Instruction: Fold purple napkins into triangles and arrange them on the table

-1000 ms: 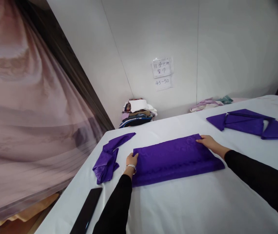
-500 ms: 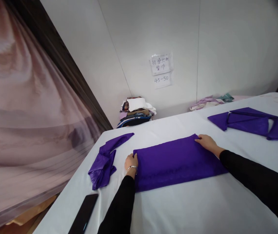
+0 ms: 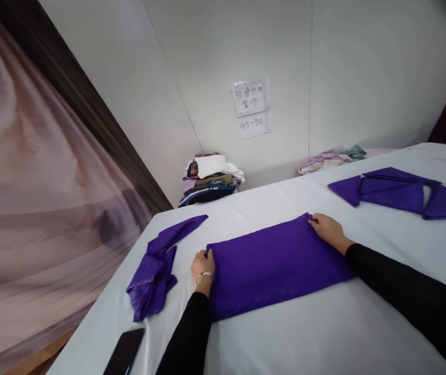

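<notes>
While a rectangular purple napkin (image 3: 275, 268) lies spread in the middle of the white-covered bench (image 3: 285, 344), each hand grips one of its far corners: the left hand (image 3: 202, 264), a bracelet (image 3: 205, 275) at its wrist, has its fingers closed on the corner between nine and ten o'clock, and the right hand (image 3: 329, 229) pinches the one near one o'clock. Measured from that napkin, a crumpled purple cloth (image 3: 152, 281) sits at nine o'clock, apart from the left hand, with a black phone (image 3: 125, 351) at eight. Folded purple napkins (image 3: 393, 195) lie at two o'clock. Beyond the bench's far edge, a stack of folded clothes (image 3: 209, 179) stands towards eleven; handwritten paper signs (image 3: 251, 98) hang on the wall just short of twelve.
</notes>
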{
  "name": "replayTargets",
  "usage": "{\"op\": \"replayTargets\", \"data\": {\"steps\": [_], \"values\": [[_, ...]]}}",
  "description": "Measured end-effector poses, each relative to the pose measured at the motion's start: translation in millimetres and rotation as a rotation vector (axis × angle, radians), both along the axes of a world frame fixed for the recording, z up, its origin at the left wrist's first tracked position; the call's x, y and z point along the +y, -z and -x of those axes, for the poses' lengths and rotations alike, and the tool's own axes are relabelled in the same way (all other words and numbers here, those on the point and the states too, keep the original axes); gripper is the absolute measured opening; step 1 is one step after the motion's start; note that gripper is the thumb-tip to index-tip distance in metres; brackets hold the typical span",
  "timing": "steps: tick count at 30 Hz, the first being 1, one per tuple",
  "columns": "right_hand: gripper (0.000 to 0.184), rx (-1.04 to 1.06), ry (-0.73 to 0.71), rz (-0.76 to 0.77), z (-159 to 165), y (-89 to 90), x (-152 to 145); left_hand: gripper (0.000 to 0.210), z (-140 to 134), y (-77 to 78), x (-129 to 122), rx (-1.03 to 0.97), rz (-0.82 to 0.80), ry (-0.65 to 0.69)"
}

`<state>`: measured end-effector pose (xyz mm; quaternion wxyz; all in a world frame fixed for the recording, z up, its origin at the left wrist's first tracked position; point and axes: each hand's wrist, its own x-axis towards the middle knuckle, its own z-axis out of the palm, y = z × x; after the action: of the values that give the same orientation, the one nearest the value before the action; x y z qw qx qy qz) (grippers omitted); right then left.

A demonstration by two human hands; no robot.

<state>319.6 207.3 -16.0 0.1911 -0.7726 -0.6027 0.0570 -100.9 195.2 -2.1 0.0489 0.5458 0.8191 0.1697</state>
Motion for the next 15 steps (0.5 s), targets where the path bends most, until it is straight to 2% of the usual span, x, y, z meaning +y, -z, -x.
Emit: {"op": "replayTargets", "data": {"steps": [10, 15], "values": [[0.019, -0.028, -0.016, -0.029, -4, 2.1, -3, 0.03, 12, -6.5, 4, -0.065, 0.05, 0.059], [0.02, -0.017, 0.021, -0.007, -5, 0.3, 1, 0.031, 13, -5.2, 6, -0.06, 0.051, 0.074]]}}
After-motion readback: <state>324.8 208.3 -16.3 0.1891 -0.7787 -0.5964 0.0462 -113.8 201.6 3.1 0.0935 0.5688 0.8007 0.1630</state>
